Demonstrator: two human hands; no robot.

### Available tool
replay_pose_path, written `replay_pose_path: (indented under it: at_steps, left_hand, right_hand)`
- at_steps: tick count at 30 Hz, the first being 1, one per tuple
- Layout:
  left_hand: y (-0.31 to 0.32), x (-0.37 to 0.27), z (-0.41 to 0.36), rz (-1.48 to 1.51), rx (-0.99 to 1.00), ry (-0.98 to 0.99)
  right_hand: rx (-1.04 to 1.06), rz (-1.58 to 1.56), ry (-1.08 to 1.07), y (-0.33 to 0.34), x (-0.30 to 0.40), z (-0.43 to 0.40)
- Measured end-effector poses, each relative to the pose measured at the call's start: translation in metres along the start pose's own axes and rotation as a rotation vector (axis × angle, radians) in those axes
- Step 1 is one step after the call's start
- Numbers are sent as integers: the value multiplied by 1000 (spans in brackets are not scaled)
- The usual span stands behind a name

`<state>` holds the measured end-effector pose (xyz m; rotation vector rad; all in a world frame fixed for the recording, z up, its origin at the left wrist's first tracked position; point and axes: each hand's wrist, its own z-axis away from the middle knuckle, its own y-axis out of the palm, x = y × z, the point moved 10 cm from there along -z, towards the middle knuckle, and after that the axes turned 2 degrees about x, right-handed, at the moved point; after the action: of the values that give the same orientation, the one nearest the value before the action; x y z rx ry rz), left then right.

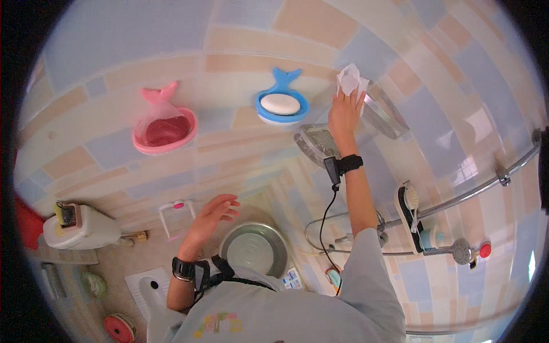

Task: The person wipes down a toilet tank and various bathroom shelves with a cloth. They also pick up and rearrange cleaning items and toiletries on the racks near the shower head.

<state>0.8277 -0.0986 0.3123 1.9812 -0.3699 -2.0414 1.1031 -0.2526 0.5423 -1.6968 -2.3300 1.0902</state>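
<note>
My right hand (345,113) is raised to the tiled wall, its fingers pressing a crumpled white tissue or cloth (350,80) beside a clear corner shelf (381,110). To its left, a blue whale-tail soap dish (262,112) on the wall holds a white bar of soap (280,104). Farther left hangs a pink soap dish (194,124) of the same shape, with a dark pink inside. Lower down, my left hand (217,211) hangs in the air with its fingers apart and nothing in it, above and left of a round metal basin (281,240).
Below my right hand is a grey corner shelf (315,141). A metal rail (476,195), a shower head (462,251) and a rack with a brush (407,218) line the right wall. A white toilet tank (92,227) and a squat toilet (148,296) lie lower left.
</note>
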Motion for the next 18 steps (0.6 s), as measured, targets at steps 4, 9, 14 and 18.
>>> replay_pose_path:
  at_steps: [4,9,14,18]
  left_hand:
    - [-19,-14,13,-24,-103,-7]
    - [-35,-15,19,-25,-136,-15]
    - [-31,-17,11,-36,-89,-33]
    - [-23,-15,2,-33,-30,-50]
  right_hand:
    - [-18,126,40,5,-1,-16]
    - [117,148,106,0,-17,0]
    - [168,291,248,-2,-83,56]
    - [-27,86,379,-37,-129,77]
